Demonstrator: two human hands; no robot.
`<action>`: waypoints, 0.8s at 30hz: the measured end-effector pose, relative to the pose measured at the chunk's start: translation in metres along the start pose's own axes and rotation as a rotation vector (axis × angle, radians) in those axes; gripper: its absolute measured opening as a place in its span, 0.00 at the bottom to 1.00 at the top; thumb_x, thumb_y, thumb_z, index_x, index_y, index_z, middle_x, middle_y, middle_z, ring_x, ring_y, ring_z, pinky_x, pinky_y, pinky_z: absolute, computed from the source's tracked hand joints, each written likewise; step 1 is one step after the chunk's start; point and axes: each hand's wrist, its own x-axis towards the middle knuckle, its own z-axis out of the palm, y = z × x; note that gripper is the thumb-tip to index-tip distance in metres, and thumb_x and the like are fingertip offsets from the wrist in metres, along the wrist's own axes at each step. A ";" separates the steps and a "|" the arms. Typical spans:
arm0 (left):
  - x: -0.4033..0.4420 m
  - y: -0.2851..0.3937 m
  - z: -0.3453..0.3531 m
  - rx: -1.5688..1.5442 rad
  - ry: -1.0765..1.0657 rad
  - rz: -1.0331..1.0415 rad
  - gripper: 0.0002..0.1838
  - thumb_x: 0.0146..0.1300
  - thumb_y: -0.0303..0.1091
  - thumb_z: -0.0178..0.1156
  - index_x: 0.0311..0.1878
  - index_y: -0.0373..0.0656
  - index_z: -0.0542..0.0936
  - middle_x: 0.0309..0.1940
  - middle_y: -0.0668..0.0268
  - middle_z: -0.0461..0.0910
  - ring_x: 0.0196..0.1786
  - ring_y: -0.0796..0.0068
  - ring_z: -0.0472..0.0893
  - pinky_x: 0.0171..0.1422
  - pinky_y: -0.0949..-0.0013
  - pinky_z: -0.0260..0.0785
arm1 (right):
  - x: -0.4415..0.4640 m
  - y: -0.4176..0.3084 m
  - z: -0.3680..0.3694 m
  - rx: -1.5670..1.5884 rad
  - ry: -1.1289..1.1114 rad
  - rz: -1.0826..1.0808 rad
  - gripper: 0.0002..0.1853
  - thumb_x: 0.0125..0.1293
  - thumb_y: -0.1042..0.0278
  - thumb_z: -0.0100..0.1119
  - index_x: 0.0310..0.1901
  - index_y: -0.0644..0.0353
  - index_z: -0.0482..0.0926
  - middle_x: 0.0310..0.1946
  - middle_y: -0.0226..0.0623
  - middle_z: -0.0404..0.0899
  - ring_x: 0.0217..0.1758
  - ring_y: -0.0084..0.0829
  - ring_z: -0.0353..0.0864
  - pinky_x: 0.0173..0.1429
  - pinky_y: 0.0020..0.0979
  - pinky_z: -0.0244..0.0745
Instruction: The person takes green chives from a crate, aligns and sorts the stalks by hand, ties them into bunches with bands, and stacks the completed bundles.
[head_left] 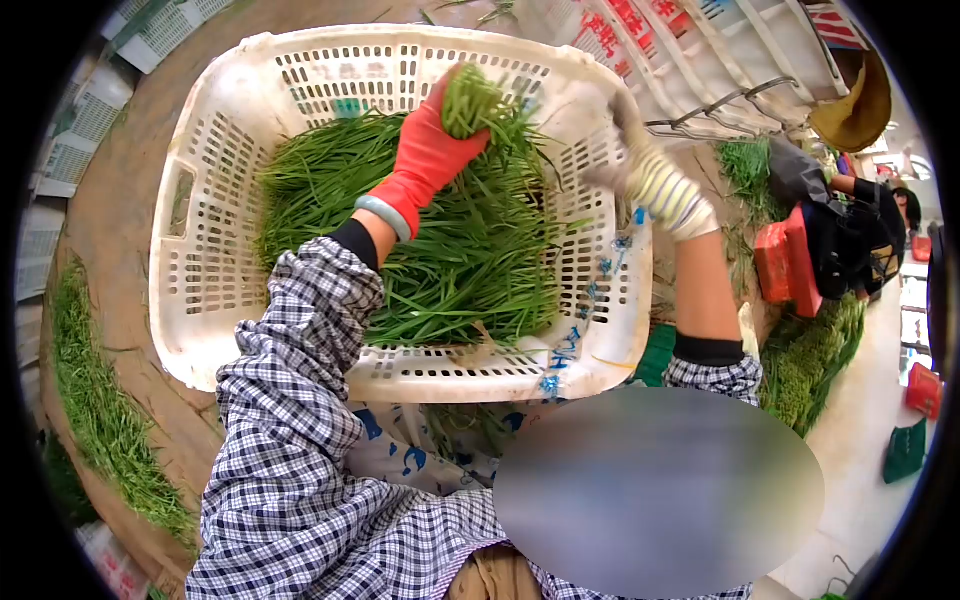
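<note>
My left hand (440, 145), in a red glove with a grey cuff, is closed around a bunch of chives (470, 104). Its pale green cut ends face up, and the leaves trail off to the right. Below it, a white slatted plastic basket (210, 330) holds a thick layer of long, green chives (450, 270). My right hand (645, 170) wears a cream glove with yellow and grey stripes. It is over the basket's right rim, its fingers apart and somewhat blurred, with nothing visible in them.
Loose greens (105, 390) lie along the floor at left, beside stacked crates (75, 135). At right are another pile of greens (820, 365), a red stool-like object (788, 260), a person in dark clothing (860, 235) and a white rack (720, 60). Blue string hangs on the basket's rim.
</note>
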 end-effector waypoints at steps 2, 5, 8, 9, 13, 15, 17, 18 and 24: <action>0.003 0.000 -0.014 -0.043 -0.003 -0.002 0.42 0.51 0.31 0.71 0.71 0.44 0.65 0.50 0.60 0.83 0.51 0.71 0.83 0.58 0.70 0.75 | -0.015 -0.021 0.032 0.097 -0.158 0.125 0.72 0.38 0.60 0.82 0.76 0.62 0.35 0.74 0.61 0.48 0.79 0.48 0.47 0.79 0.36 0.47; -0.003 0.000 -0.024 -0.103 -0.080 -0.034 0.45 0.52 0.27 0.71 0.74 0.42 0.60 0.53 0.63 0.82 0.53 0.73 0.81 0.61 0.70 0.73 | 0.008 -0.031 0.078 0.086 -0.028 0.066 0.74 0.36 0.58 0.85 0.76 0.65 0.36 0.74 0.57 0.51 0.77 0.45 0.52 0.78 0.34 0.50; -0.014 0.002 -0.010 -0.317 -0.263 0.077 0.51 0.53 0.26 0.72 0.77 0.45 0.52 0.64 0.59 0.72 0.63 0.70 0.74 0.68 0.68 0.67 | 0.036 -0.065 0.112 0.417 0.061 -0.131 0.74 0.34 0.59 0.86 0.76 0.65 0.36 0.72 0.53 0.56 0.73 0.42 0.59 0.76 0.33 0.56; -0.022 -0.015 0.005 -0.616 -0.252 -0.032 0.55 0.51 0.28 0.73 0.78 0.44 0.47 0.66 0.58 0.70 0.64 0.68 0.72 0.72 0.65 0.62 | 0.043 -0.080 0.118 0.754 0.017 -0.228 0.74 0.35 0.60 0.85 0.76 0.64 0.36 0.71 0.52 0.58 0.72 0.41 0.60 0.75 0.34 0.58; -0.020 -0.033 0.003 -0.147 -0.316 -0.133 0.58 0.49 0.36 0.74 0.77 0.43 0.46 0.67 0.58 0.67 0.67 0.63 0.70 0.74 0.60 0.59 | 0.063 -0.066 0.159 0.862 0.211 -0.021 0.46 0.45 0.68 0.78 0.67 0.63 0.64 0.52 0.39 0.79 0.56 0.29 0.77 0.62 0.29 0.73; -0.032 -0.029 0.000 0.088 -0.331 -0.035 0.55 0.51 0.38 0.73 0.77 0.43 0.48 0.66 0.60 0.69 0.67 0.63 0.69 0.76 0.57 0.55 | 0.068 -0.061 0.147 1.164 0.254 -0.009 0.22 0.53 0.74 0.70 0.50 0.62 0.77 0.42 0.29 0.81 0.41 0.25 0.80 0.50 0.26 0.79; -0.050 -0.029 -0.006 0.575 -0.264 -0.011 0.66 0.41 0.48 0.77 0.78 0.43 0.44 0.70 0.52 0.61 0.71 0.51 0.63 0.74 0.50 0.55 | 0.048 -0.063 0.107 1.248 0.542 0.173 0.17 0.55 0.76 0.70 0.47 0.59 0.78 0.38 0.29 0.80 0.39 0.25 0.79 0.45 0.26 0.78; -0.058 -0.043 -0.010 0.704 -0.321 -0.070 0.63 0.42 0.53 0.75 0.77 0.43 0.48 0.71 0.53 0.61 0.72 0.49 0.61 0.76 0.45 0.49 | 0.048 -0.052 0.087 1.221 0.642 0.010 0.18 0.56 0.76 0.71 0.48 0.57 0.78 0.39 0.30 0.81 0.38 0.25 0.79 0.44 0.26 0.79; -0.062 -0.064 -0.045 0.724 -0.806 -0.350 0.52 0.50 0.54 0.69 0.74 0.39 0.58 0.69 0.48 0.65 0.71 0.49 0.64 0.76 0.53 0.53 | -0.061 -0.120 -0.118 0.700 0.763 -0.397 0.18 0.63 0.73 0.59 0.54 0.66 0.76 0.46 0.42 0.80 0.52 0.38 0.79 0.64 0.39 0.72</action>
